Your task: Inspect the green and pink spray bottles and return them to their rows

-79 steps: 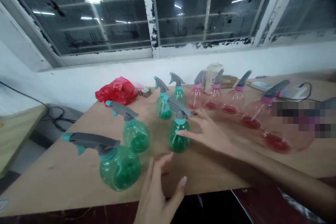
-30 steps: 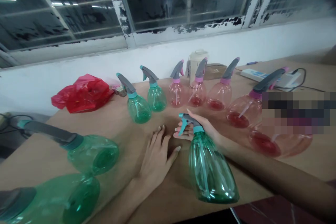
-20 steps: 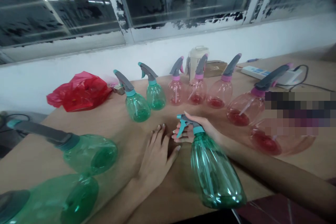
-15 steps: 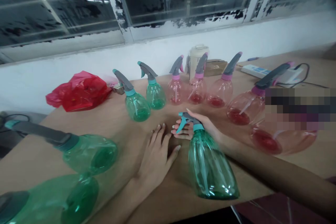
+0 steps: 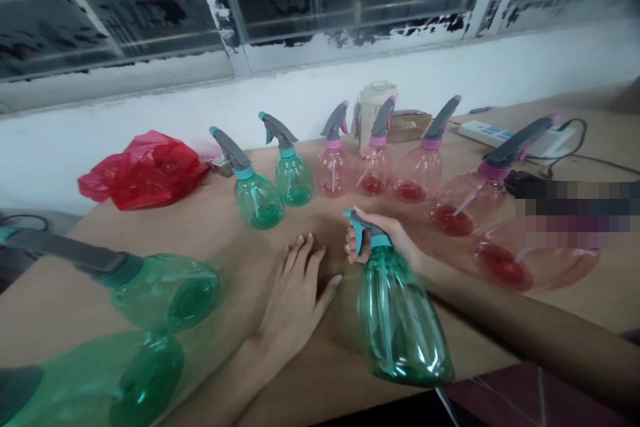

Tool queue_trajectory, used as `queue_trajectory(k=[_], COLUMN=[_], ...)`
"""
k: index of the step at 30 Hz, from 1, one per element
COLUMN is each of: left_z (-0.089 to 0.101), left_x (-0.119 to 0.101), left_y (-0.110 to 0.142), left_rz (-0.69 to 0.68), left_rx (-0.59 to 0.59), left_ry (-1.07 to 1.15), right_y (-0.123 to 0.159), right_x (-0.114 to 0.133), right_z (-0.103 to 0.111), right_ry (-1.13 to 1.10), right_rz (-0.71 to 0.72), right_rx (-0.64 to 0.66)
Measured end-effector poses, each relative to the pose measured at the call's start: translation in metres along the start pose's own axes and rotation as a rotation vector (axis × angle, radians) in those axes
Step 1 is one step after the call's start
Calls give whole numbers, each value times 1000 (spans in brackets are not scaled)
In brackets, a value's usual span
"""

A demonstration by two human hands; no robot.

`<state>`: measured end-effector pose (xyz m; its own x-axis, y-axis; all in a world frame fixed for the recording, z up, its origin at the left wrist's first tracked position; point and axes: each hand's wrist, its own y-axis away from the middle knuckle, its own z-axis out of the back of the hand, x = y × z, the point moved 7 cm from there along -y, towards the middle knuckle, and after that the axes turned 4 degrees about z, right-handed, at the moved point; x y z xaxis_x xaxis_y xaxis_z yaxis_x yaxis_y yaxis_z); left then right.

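Note:
My right hand (image 5: 387, 230) is wrapped round the grey-and-teal trigger head of a green spray bottle (image 5: 403, 320), its fingers curled behind the teal trigger. The bottle leans, with its base toward me near the table's front edge and its nozzle pointing left. Palm down on the brown table (image 5: 235, 280), my left hand (image 5: 295, 297) lies flat with fingers spread, just left of the bottle and holding nothing. Beyond my hands stand two green spray bottles, one in front (image 5: 260, 200) and one behind (image 5: 295, 180). Two larger-looking green ones (image 5: 165, 290) are close on the left.
Several pink spray bottles (image 5: 413, 173) curve round the back and right. Behind them are a cream lidded container (image 5: 377, 107), a cardboard box (image 5: 410, 125) and a white power strip (image 5: 485, 133) with a cable. A red plastic bag (image 5: 145, 173) lies at the back left.
My right fingers have curled in from a looser spread and closed at the trigger. My left hand stays flat in place. The view has shifted slightly.

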<state>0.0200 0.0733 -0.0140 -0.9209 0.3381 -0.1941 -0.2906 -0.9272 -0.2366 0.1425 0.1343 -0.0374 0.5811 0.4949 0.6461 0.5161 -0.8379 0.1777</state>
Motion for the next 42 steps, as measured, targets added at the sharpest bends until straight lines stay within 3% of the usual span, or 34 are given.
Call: queue_trajectory(k=[23, 32, 37, 42], left_z=[0, -1, -2, -2], left_x=[-3, -3, -4, -3], left_y=[0, 1, 1, 2], left_rz=[-17, -19, -31, -48], left_rx=[19, 11, 22, -18], left_ry=[-30, -40, -57, -59], right_y=[-9, -1, -4, -9], right_x=[2, 4, -2, -1], right_z=[3, 4, -1, 4], right_ry=[-66, -6, -76, -74], right_rz=[-46, 43, -55, -44], right_rx=[90, -29, 77, 104])
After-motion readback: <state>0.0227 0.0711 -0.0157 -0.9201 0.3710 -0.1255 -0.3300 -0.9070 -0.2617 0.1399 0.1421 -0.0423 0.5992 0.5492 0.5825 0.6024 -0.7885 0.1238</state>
